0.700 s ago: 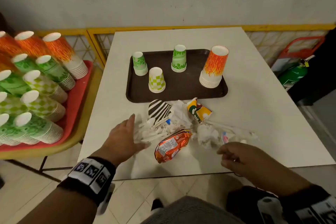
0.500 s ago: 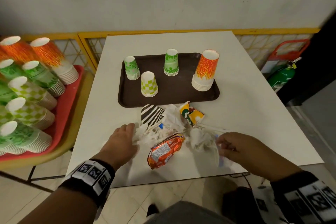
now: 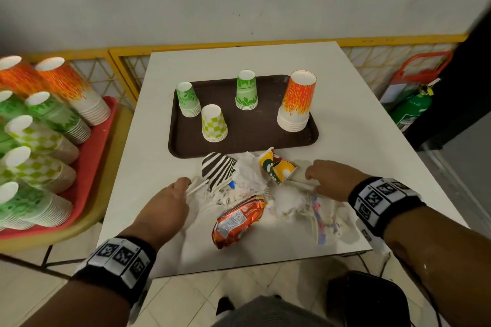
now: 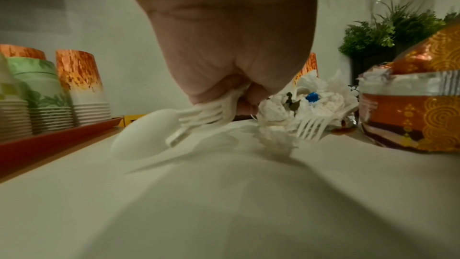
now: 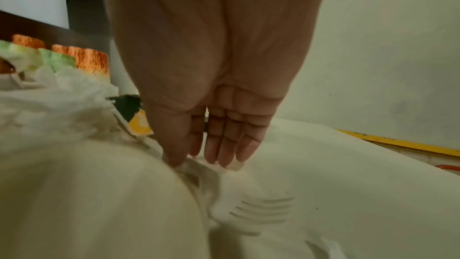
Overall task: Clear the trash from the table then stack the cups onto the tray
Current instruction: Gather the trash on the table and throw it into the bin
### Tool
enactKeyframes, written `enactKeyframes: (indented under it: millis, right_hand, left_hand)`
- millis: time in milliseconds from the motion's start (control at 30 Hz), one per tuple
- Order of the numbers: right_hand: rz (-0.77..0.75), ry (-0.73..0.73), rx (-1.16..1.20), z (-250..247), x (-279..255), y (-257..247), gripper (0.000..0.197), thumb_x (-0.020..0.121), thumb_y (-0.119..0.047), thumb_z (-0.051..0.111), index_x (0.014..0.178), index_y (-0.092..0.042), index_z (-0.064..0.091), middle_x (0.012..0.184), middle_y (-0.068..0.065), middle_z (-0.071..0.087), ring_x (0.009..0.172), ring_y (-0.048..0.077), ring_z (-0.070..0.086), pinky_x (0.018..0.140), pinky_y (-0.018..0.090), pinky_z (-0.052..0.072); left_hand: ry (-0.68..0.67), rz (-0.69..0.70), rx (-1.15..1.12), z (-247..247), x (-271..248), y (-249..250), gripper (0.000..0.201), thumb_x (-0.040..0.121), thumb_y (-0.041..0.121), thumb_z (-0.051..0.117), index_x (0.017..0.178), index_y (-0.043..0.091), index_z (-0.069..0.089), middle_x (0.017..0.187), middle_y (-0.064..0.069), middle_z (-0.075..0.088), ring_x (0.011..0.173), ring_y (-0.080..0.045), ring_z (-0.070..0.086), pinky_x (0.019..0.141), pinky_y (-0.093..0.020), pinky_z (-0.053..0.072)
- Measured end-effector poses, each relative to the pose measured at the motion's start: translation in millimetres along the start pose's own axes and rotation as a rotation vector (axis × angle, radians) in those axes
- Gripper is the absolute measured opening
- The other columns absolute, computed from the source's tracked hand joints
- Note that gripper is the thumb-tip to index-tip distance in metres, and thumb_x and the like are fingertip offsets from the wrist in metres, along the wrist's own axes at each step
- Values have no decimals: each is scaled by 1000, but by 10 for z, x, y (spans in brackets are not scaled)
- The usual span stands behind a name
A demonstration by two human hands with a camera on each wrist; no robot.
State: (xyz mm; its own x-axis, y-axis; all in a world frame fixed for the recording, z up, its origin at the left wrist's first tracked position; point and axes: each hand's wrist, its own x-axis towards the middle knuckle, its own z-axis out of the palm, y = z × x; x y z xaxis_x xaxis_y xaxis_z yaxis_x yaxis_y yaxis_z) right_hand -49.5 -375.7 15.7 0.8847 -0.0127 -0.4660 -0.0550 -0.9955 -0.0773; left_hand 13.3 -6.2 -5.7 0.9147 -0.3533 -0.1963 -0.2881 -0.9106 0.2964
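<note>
The left hand (image 3: 162,209) is curling round a bundle of white plastic cutlery (image 4: 199,119); in the left wrist view a spoon bowl and fork tines are sticking out below the closed fingers, just above the white table (image 3: 345,124). Just right of this grip a crumpled tissue (image 4: 281,113) with another fork (image 4: 312,127) stuck in it is lying on the table, and further right an orange snack wrapper (image 3: 239,220) is lying with its printed label too blurred to read.

The right hand (image 3: 332,180) is reaching palm down, fingers fairly straight and together, with the thumb and fingertips (image 5: 224,157) pinching the edge of a thin white wrapper (image 5: 199,166) against the table. A fork (image 5: 251,210) is lying just nearer the wrist. Immediately left of this hand a crushed yellow, red and green carton (image 3: 276,167) is lying on its side; its lettering is not legible. Beyond it are more tissues and a black-and-white striped cup (image 3: 218,170), tipped over.

Past both hands the brown tray (image 3: 247,146) is carrying four upside-down cup stacks: two green leaf (image 3: 245,90), one checked (image 3: 214,124), one orange flame (image 3: 296,102). Well left of the left hand a red tray (image 3: 90,162) is holding many more stacks.
</note>
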Motion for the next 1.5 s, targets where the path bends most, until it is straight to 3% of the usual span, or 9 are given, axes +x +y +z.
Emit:
enactKeyframes:
  millis: [167,333,433,533,700,867,1067,1200,1500]
  right_hand:
    - [-31,-17,-46,-28,116,-63,15,92,-15,53,104,-24,54,120,7,58,96,19,50,79,26,33]
    - [-10,-74,-76,-6,178,-53,44,94,-16,49,139,-17,47,136,9,51,122,26,52,101,32,41]
    - [15,-91,-53,-20,187,-11,43,94,-6,44,137,-12,46,133,11,48,114,26,53,97,31,41]
    - [37,-87,-23,-58,140,24,32,95,-5,40,125,-10,48,124,12,49,90,21,48,85,32,42]
    - [25,-20,14,-67,76,129,31,98,-5,35,126,-10,48,122,10,58,99,24,57,90,33,45]
    - [52,86,40,-89,-13,178,27,100,-5,33,122,-11,48,102,3,57,83,16,48,74,25,33]
    - [70,124,121,-49,-195,193,30,100,-5,38,127,-4,52,123,15,60,111,33,58,94,36,42]
    - [34,134,212,-84,-308,182,22,99,-10,44,116,-6,57,115,14,60,108,32,57,89,35,40]
    - [14,6,253,-314,-433,-15,22,100,-36,48,83,-24,43,79,-5,47,79,19,48,72,33,35]
  left_hand:
    - [43,-53,-58,-101,-144,-21,18,95,17,53,111,21,47,84,2,57,70,-15,56,67,-29,49]
    - [-29,99,-60,-56,-176,124,25,92,39,60,110,22,66,98,0,67,85,-18,62,81,-29,52]
    - [-93,179,-9,-28,-110,270,36,94,51,51,109,24,69,102,2,69,87,-16,63,79,-26,50]
    - [-146,268,96,-23,-51,446,37,98,50,46,112,25,67,106,1,69,93,-19,64,78,-24,45]
    - [-153,403,211,61,61,572,36,98,44,48,129,30,57,117,0,68,102,-22,66,84,-30,49]
    - [-155,453,309,92,129,614,34,94,44,52,125,28,57,112,0,69,97,-23,67,82,-34,52]
    - [-134,459,263,121,144,598,39,92,45,56,126,28,61,117,1,69,102,-21,67,86,-33,53]
    - [-131,413,214,84,110,556,48,94,44,55,139,28,53,137,2,60,121,-17,59,99,-28,45]
    - [-42,232,31,-426,-130,418,3,93,37,62,92,38,65,79,8,68,72,-10,60,61,-20,42]
